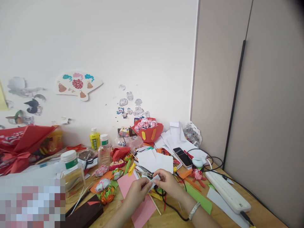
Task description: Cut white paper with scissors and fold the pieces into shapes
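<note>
A small folded piece of white paper [155, 181] is pinched between my two hands, low in the middle of the view. My left hand [138, 189] grips its left edge with thumb and fingers. On the other side, my right hand [169, 183] holds its right edge, fingers curled over the top. Just behind the hands lie scissors [145, 172], partly hidden, beside white sheets [156, 160]. Under my left hand and forearm rests pink paper [128, 184]. A strip of green paper [198, 198] lies right of my right wrist.
Crumpled paper flowers [107, 193], clear jars [71, 171] and a yellow-capped bottle [95, 139] stand to the left. A red bouquet [148, 131] stands against the wall. At right are a phone [182, 156], a white power strip [228, 191] and black cables [173, 207].
</note>
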`<action>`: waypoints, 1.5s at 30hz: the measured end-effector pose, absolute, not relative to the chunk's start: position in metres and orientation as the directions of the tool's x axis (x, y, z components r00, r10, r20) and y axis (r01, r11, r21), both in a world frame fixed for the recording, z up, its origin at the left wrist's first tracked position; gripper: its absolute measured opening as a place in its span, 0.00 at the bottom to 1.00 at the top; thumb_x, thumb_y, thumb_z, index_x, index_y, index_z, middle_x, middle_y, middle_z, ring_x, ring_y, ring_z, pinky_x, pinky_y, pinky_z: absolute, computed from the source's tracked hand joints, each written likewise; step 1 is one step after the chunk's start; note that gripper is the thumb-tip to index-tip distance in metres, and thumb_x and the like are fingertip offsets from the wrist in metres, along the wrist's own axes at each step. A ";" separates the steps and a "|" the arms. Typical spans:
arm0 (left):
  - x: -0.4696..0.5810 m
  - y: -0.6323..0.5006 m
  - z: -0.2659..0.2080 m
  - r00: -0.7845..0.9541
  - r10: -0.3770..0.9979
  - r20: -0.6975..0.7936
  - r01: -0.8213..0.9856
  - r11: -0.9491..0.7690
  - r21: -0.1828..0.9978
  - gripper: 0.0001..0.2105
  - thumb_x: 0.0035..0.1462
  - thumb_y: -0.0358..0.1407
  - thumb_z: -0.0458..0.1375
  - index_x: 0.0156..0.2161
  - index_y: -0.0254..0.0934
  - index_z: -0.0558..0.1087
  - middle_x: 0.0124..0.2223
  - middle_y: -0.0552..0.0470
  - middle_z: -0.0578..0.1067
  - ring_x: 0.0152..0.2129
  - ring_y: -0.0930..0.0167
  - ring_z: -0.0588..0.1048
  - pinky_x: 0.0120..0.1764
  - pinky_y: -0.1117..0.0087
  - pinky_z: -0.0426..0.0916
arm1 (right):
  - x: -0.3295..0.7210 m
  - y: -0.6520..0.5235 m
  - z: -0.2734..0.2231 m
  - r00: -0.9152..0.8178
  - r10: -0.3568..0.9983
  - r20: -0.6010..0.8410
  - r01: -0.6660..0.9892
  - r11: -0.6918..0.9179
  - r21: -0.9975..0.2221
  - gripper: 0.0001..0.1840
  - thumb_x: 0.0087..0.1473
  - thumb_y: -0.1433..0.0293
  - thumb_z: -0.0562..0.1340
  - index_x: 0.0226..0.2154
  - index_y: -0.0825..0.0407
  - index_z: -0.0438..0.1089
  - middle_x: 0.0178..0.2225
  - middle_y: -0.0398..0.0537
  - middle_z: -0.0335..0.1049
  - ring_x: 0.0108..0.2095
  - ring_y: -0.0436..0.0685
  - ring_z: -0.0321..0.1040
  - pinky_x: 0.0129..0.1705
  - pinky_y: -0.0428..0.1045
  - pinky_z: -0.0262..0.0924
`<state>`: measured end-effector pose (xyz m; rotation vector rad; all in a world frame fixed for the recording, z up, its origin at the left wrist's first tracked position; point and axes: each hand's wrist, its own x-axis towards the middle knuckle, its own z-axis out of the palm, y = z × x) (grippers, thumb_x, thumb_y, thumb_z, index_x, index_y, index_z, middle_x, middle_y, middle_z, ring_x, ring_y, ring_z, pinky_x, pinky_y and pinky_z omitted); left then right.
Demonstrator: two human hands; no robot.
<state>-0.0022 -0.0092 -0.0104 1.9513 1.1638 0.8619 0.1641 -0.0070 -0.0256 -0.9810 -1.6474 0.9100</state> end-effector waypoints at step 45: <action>-0.003 -0.010 -0.011 0.416 0.874 0.251 0.508 -0.453 0.733 0.22 0.58 0.48 0.38 0.25 0.37 0.66 0.22 0.53 0.68 0.20 0.71 0.67 0.27 0.73 0.59 | 0.163 -0.004 -0.021 -0.055 0.931 0.360 -0.076 0.355 -0.932 0.24 0.46 0.56 0.61 0.43 0.52 0.63 0.21 0.38 0.61 0.20 0.49 0.58 0.21 0.44 0.54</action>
